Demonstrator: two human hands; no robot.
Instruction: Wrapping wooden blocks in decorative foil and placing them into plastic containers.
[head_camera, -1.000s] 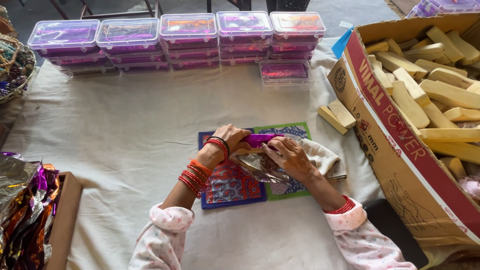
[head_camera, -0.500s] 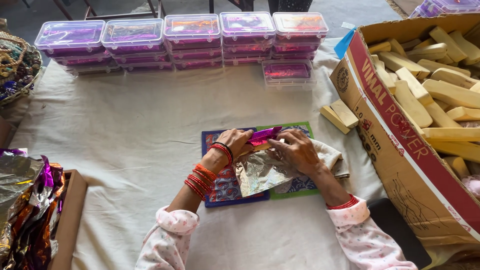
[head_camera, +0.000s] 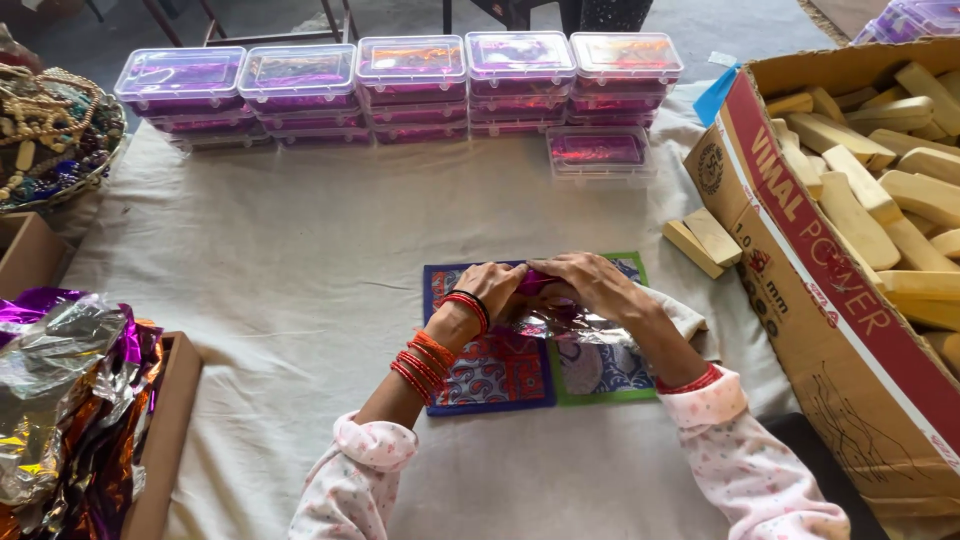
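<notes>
My left hand (head_camera: 493, 283) and my right hand (head_camera: 592, 281) meet over a small bar half wrapped in shiny purple foil (head_camera: 535, 281). Both hands grip it, fingers curled over its top. A loose silvery flap of the foil sheet (head_camera: 567, 323) hangs below the hands toward me. The bar rests above two patterned cloth mats, a blue and red one (head_camera: 492, 368) and a green-edged one (head_camera: 601, 370), lying side by side on the white cloth-covered table (head_camera: 300, 260). A folded beige cloth (head_camera: 692, 320) lies under my right wrist.
Clear plastic boxes with purple contents (head_camera: 410, 85) are stacked along the far edge. A big cardboard box (head_camera: 820, 270) of pale wooden bars (head_camera: 880, 200) stands at right, two bars (head_camera: 705, 240) beside it. Crumpled foil sheets (head_camera: 70, 400) fill a tray at left; a basket of beads (head_camera: 50, 125) sits far left.
My hands have closed together over the bar. The foil sheet, spread open below the hands before, is now folded in closer, and my right hand covers the bar's top.
</notes>
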